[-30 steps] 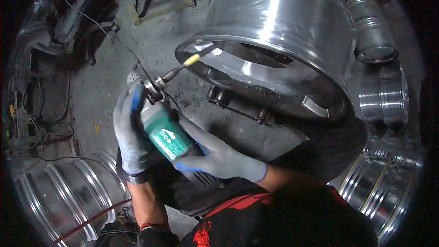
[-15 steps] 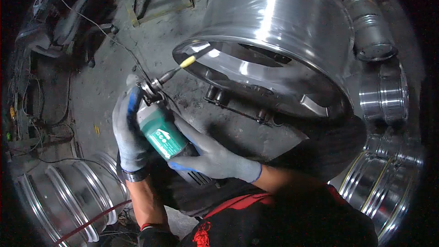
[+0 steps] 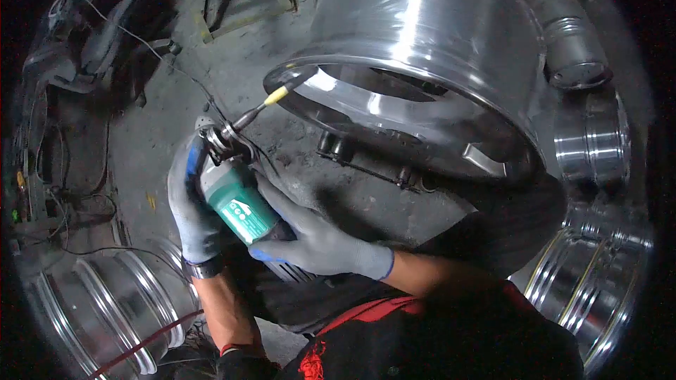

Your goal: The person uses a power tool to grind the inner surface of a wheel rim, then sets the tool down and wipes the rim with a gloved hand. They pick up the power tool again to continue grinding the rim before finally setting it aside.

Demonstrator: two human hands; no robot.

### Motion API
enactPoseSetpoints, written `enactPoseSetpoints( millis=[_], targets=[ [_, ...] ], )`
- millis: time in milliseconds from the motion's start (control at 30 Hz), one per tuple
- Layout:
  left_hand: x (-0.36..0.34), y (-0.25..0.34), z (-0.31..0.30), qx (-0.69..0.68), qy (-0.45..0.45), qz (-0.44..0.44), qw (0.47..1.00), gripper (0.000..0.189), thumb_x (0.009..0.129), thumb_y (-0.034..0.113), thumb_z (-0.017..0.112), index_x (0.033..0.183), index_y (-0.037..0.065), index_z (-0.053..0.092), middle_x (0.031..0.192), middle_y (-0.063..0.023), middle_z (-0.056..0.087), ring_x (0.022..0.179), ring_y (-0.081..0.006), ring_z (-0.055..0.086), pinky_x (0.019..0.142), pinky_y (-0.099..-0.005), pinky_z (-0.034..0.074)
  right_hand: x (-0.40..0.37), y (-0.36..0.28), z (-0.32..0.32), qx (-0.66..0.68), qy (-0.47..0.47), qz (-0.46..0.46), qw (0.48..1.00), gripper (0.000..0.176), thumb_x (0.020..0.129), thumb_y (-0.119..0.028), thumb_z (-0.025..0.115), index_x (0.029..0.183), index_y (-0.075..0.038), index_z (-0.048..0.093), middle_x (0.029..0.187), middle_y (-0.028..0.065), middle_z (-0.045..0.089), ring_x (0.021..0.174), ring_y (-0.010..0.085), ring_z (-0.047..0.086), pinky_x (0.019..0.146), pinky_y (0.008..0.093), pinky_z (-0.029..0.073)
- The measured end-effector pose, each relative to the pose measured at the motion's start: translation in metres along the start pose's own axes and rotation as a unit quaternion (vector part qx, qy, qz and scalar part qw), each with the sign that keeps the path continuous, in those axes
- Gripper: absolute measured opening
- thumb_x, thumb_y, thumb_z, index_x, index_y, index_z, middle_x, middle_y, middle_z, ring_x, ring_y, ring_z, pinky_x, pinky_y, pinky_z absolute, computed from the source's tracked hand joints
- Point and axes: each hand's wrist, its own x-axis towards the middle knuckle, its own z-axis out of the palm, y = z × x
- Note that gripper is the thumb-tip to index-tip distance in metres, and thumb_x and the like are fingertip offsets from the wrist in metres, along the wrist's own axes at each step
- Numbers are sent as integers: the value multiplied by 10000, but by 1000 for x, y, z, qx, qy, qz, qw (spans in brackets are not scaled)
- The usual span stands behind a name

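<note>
A green and grey power tool (image 3: 243, 212) is held between both gloved hands, tilted toward the upper left. My left hand (image 3: 189, 204) wraps round its head end, in a grey glove with blue patches. My right hand (image 3: 317, 239) grips the body from the right, its fingers closed round the casing. From the tool's metal head a shaft with a yellow section (image 3: 277, 96) and a dark tip points up right. That tip is at the near rim of a large shiny metal wheel (image 3: 429, 21), which lies on its side on a roller stand (image 3: 366, 169).
Metal wheels stand at the lower left (image 3: 105, 302), the lower right (image 3: 584, 281) and the right (image 3: 591, 142). A yellowish metal frame (image 3: 246, 24) is at the top. Cables run over the floor at left, near a dark machine part (image 3: 63, 63).
Both hands and the tool have shifted slightly left. The yellow section and the tip have moved a little left and up along the wheel's rim.
</note>
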Motion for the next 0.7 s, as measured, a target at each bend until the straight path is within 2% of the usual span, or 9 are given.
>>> enactPoseSetpoints(
  millis=[100, 233, 300, 333, 400, 467, 533, 567, 700],
  targets=[
    [-1, -1, 1, -92, -20, -137, 986, 599, 834, -11, 817, 1404, 49, 643, 1328, -206, 718, 1225, -361, 702, 1081, -454, 523, -11, 5, 5, 26, 17, -2, 1000, 1068, 955, -279, 812, 1702, 35, 117, 1690, 321, 329, 1574, 345, 374, 1263, 410, 325],
    [-5, -1, 3, -14, -53, -37, 998, 539, 866, -5, 792, 1386, 42, 659, 1331, -202, 717, 1229, -346, 701, 1082, -450, 525, -12, 13, 11, -4, 41, -34, 999, 1066, 960, -271, 808, 1706, 26, 108, 1697, 329, 312, 1564, 351, 394, 1266, 405, 319],
    [-8, -3, 3, -5, 3, 15, 1000, 524, 877, -3, 791, 1384, 36, 663, 1324, -193, 720, 1212, -319, 703, 1072, -431, 526, -8, 18, 12, -143, 63, -83, 984, 1063, 966, -265, 802, 1708, 23, 98, 1713, 331, 279, 1572, 349, 382, 1273, 400, 307],
    [-5, 0, 1, -4, 1, 16, 1000, 524, 877, -3, 791, 1384, 36, 663, 1324, -193, 720, 1212, -319, 703, 1072, -431, 526, -5, 15, 10, -142, 65, -84, 984, 1063, 966, -265, 802, 1708, 23, 98, 1713, 331, 279, 1572, 349, 382, 1273, 400, 307],
    [3, 9, 0, -168, 28, -140, 975, 496, 893, -12, 773, 1377, 18, 667, 1303, -182, 724, 1178, -291, 704, 1056, -403, 527, 2, 6, 4, -30, 1, -25, 999, 1055, 961, -267, 808, 1699, 46, 122, 1731, 340, 221, 1617, 356, 285, 1291, 411, 268],
    [5, 13, 4, -104, -7, -95, 990, 477, 902, -15, 763, 1369, 3, 665, 1264, -161, 728, 1130, -264, 703, 1029, -383, 532, 2, 3, 5, -27, 8, -26, 999, 1053, 962, -266, 807, 1697, 51, 123, 1727, 343, 230, 1619, 358, 278, 1296, 416, 257],
    [5, 17, 10, -109, 42, -116, 986, 415, 1067, 335, 601, 1292, -2, 690, 1173, -110, 721, 1011, -209, 712, 884, -356, 602, 1, 4, 8, -26, 11, -25, 999, 1051, 962, -265, 805, 1695, 57, 124, 1722, 345, 239, 1622, 359, 270, 1300, 422, 245],
    [3, 22, 11, -103, 19, -111, 988, 422, 1070, 344, 604, 1297, -3, 685, 1174, -118, 722, 1028, -207, 711, 888, -362, 600, -3, 7, 11, -33, 31, -34, 998, 1053, 964, -260, 802, 1695, 56, 115, 1710, 347, 267, 1613, 359, 292, 1298, 423, 251],
    [-3, 25, 17, 2, -8, 3, 1000, 361, 973, 25, 684, 1332, -18, 682, 1227, -170, 720, 1078, -226, 708, 973, -370, 581, -8, 14, 16, -127, 68, -52, 988, 1065, 968, -252, 795, 1697, 53, 81, 1672, 345, 349, 1555, 352, 408, 1270, 426, 314]
  ],
)
